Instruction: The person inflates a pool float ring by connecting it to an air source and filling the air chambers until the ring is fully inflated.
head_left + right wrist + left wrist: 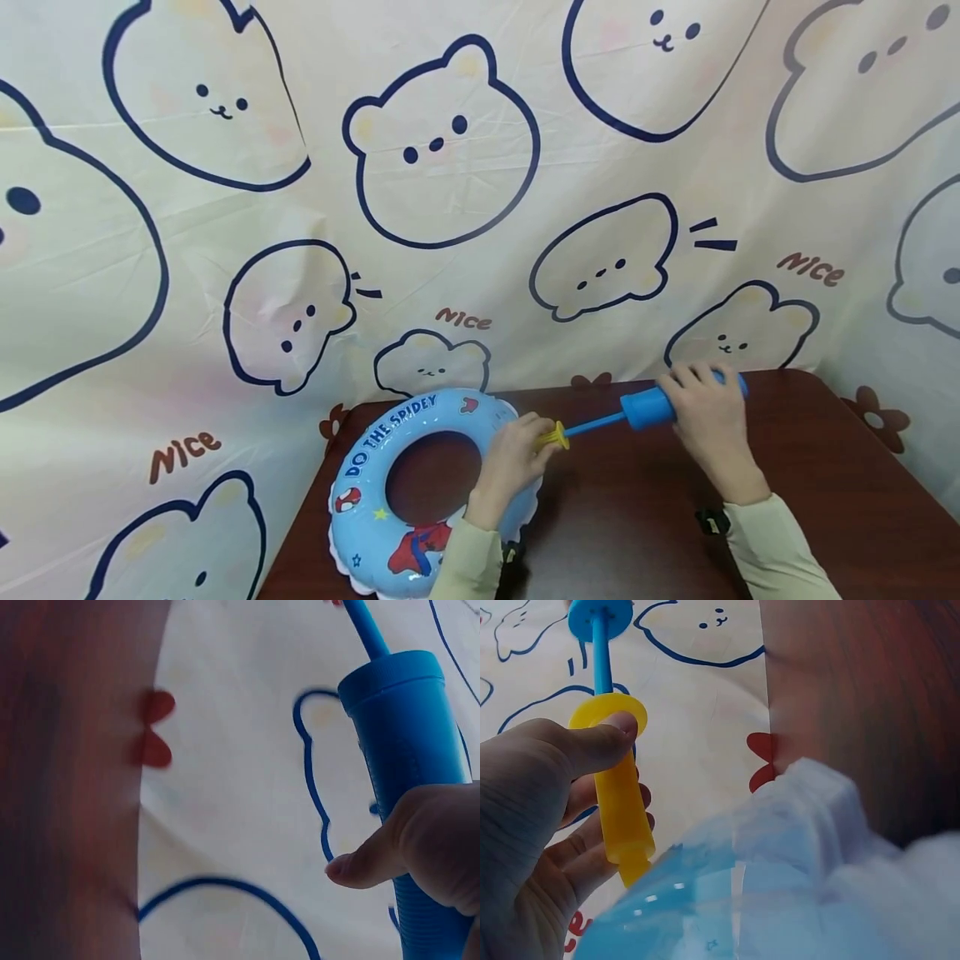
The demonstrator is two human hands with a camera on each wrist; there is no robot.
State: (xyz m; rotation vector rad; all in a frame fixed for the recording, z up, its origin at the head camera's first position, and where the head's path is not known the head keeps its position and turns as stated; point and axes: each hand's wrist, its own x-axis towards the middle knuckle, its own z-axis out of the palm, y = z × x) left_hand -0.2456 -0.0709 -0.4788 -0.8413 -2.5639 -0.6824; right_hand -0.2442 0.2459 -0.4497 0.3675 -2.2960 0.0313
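Note:
A blue and yellow hand air pump stretches between my two hands above the table. My left hand [504,471] grips its yellow end piece [621,806], thumb against the round flange and the narrow tip pointing down. From that flange a thin blue rod [594,426] runs into the thick blue barrel [409,727], which my right hand [708,425] holds with its fingers wrapped round it. Below and beside my left hand lies a light-blue inflatable swim ring [360,492], rounded out, with "DO THE SPIDEY" lettering and red figures; my left arm hides part of it.
A dark reddish-brown table [622,517] lies under the ring and hands. Pale cloth with cartoon bear outlines [442,192] hangs behind the table and along its sides. Dark wrist straps [712,522] show at the sleeve cuffs.

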